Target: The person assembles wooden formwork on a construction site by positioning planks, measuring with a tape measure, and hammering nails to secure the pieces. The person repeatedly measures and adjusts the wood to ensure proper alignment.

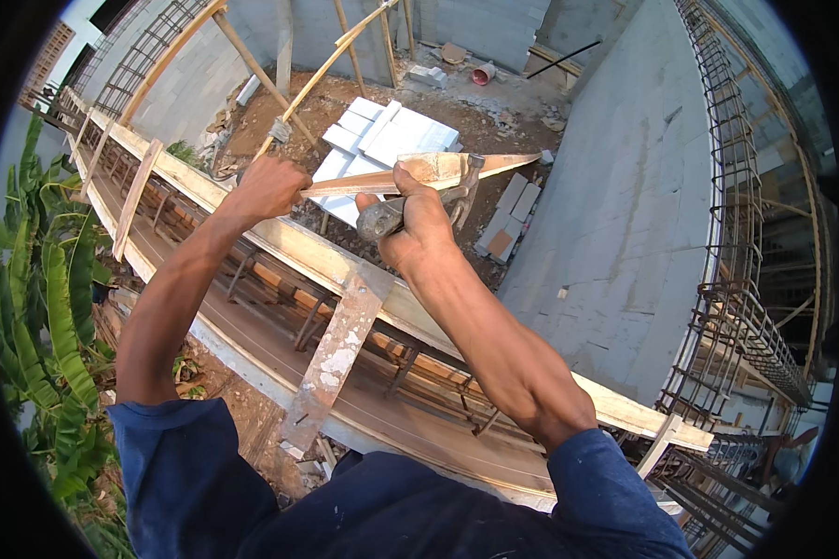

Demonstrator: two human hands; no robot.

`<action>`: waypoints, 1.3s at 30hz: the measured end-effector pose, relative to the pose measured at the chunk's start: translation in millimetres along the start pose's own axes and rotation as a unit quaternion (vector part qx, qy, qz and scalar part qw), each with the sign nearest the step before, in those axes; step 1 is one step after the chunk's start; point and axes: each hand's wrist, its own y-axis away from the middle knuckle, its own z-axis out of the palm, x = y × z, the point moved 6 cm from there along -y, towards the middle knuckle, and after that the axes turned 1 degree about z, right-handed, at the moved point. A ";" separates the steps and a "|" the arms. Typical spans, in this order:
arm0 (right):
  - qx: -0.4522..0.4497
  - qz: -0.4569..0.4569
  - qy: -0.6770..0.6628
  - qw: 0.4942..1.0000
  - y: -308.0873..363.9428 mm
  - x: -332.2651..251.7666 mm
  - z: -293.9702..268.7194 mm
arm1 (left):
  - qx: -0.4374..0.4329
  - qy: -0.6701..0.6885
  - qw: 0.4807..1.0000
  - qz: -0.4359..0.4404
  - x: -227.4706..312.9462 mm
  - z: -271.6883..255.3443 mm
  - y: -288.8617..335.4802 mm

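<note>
My left hand [268, 190] is closed around the left end of a wooden strip [359, 184], held out over the far edge of the formwork. The strip runs to the right and ends in a point. My right hand [418, 220] is closed too, its thumb pressed along the wood. In its fingers is what looks like a hammer [459, 197], its grey handle partly hidden by my palm. Below my arms lies a long timber formwork trough [419, 410] with steel bars inside. A splashed wooden crosspiece [337, 359] bridges its two sides.
Beyond the trough, white blocks [405, 132] are stacked on the ground below. Thin poles [336, 56] slant behind my left hand. A grey block wall [615, 261] and a rebar cage [735, 214] stand at right. Large green leaves [61, 307] grow at left.
</note>
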 end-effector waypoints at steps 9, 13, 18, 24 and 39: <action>0.059 0.036 -0.039 0.997 -6.4 14.3 -13.6 | -0.089 -0.107 0.985 0.097 13.3 18.9 -10.6; 0.109 0.048 -0.054 0.991 -6.6 24.9 -26.4 | -0.133 -0.129 0.975 0.123 18.0 27.0 -14.0; 0.085 0.082 -0.051 0.992 -1.6 21.1 -24.7 | -0.148 -0.007 0.988 0.036 13.1 7.3 -18.4; 0.097 0.140 -0.052 0.984 4.1 1.6 -29.8 | -0.208 0.224 0.952 0.022 40.3 -19.5 -28.7; 0.065 0.113 0.104 0.986 -6.7 -27.9 -86.3 | -0.247 0.241 0.938 0.017 64.6 -20.9 -29.2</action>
